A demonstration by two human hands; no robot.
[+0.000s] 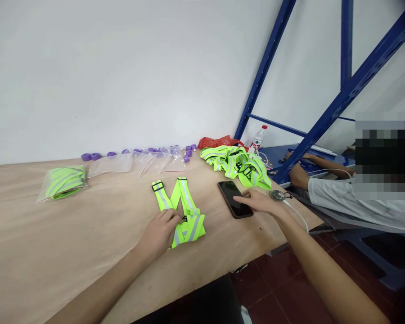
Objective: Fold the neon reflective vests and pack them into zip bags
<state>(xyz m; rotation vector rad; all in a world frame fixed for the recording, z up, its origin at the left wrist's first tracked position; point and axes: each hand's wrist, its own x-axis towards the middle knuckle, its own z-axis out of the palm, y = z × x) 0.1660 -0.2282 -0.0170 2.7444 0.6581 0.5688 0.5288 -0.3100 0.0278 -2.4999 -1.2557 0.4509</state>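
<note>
A neon-yellow reflective strap harness (pixel 192 228), partly folded, lies on the table in front of me, two strap ends with black buckles pointing away. My left hand (pixel 159 231) rests on its left side, fingers bent together over the strap; the fingertips are partly hidden. To the right, a black phone (pixel 230 193) lies flat with a dark screen. My right hand (pixel 254 200) touches the phone's right side with an extended finger and grips nothing. A heap of similar straps (pixel 236 162) sits behind the phone. At the left lies a folded harness in a clear bag (pixel 65 181).
Clear plastic bags (pixel 111 164) and several purple pieces (pixel 95 156) line the wall. A red bag (pixel 216 142), a bottle (pixel 258 137) and a round cabled device (pixel 277 195) are at the right. Beyond the blue frame (pixel 327 108) sits another person (pixel 340 193).
</note>
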